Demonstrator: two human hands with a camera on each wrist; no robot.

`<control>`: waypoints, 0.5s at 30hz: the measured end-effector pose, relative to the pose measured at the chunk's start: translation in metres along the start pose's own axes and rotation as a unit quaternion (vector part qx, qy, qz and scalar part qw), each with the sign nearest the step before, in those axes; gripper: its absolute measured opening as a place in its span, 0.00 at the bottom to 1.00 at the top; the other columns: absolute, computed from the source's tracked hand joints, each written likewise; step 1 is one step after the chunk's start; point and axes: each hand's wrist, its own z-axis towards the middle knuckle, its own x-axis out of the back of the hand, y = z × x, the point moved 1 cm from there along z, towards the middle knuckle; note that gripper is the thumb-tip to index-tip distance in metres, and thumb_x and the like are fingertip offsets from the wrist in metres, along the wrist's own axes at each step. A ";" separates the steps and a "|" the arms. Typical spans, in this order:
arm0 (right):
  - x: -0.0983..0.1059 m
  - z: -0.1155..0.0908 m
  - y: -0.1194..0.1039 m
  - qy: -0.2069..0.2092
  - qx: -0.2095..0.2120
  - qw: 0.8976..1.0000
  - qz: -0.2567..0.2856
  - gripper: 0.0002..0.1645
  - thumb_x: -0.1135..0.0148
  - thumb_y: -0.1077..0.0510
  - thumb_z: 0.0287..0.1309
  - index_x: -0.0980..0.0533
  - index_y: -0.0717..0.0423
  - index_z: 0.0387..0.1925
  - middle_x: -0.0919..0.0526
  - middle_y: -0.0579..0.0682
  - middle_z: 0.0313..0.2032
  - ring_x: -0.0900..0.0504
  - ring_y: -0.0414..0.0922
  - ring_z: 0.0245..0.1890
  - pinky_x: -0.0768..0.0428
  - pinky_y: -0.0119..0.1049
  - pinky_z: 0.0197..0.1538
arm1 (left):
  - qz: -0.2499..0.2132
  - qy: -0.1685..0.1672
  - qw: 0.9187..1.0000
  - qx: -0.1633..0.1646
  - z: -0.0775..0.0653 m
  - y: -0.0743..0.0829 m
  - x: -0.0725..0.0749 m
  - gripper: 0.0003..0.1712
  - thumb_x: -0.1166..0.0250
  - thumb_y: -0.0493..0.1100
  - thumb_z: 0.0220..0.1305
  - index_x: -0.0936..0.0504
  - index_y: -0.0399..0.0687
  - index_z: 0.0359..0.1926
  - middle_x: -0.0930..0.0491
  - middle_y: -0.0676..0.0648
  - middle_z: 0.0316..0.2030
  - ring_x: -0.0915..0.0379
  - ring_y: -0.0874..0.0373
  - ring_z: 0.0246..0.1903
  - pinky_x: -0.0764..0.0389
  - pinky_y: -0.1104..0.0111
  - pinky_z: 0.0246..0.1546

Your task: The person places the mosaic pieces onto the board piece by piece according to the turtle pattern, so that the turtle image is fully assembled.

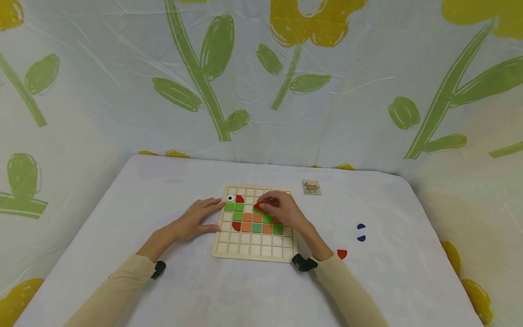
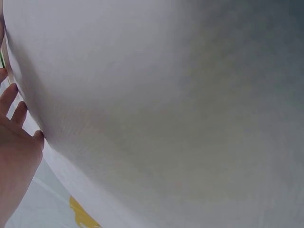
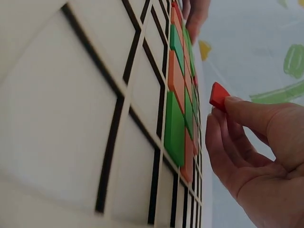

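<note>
A wooden grid board [image 1: 239,250] lies on the table, with green, orange and red tiles and a white eye tile [image 1: 230,198] set in its cells. My right hand [image 1: 284,210] is over the upper right part of the board and pinches a red tile [image 3: 218,96] with one curved side between thumb and fingers. In the right wrist view the red tile is held apart from the board. My left hand [image 1: 197,220] lies at the board's left edge, fingers and thumb stretched out and touching it. Its fingers [image 2: 19,114] show at the left of the left wrist view.
Right of the board, a small pattern card [image 1: 312,187] lies toward the back. Two blue half-round tiles [image 1: 361,238] and another red tile [image 1: 342,254] lie on the white tablecloth [image 1: 253,290]. A flower-printed curtain [image 1: 347,118] stands behind the table.
</note>
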 end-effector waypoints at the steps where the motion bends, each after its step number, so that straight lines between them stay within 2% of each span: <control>1: -0.002 0.002 0.000 -0.002 0.004 1.000 0.002 0.10 0.34 0.63 0.69 0.16 0.62 0.49 0.13 0.54 0.47 0.13 0.49 0.46 0.15 0.40 0.54 | 0.000 0.001 1.000 -0.001 0.000 0.000 0.000 0.45 0.29 0.55 0.67 0.36 0.44 0.77 0.40 0.38 0.77 0.52 0.37 0.77 0.56 0.39 0.75; 7: -0.013 0.011 -0.002 -0.012 0.026 1.000 0.004 0.09 0.34 0.65 0.68 0.16 0.63 0.48 0.12 0.55 0.44 0.13 0.49 0.45 0.15 0.39 0.52 | -0.002 -0.002 1.000 -0.001 0.000 0.000 0.000 0.45 0.29 0.54 0.67 0.36 0.44 0.78 0.40 0.39 0.77 0.52 0.37 0.77 0.58 0.40 0.76; 15: -0.023 0.021 -0.002 -0.028 0.038 0.998 -0.030 0.08 0.34 0.65 0.67 0.15 0.62 0.45 0.12 0.54 0.43 0.14 0.47 0.42 0.16 0.37 0.50 | -0.002 -0.009 1.000 0.008 0.000 -0.001 0.000 0.45 0.30 0.55 0.67 0.37 0.47 0.78 0.41 0.40 0.78 0.53 0.39 0.77 0.57 0.40 0.76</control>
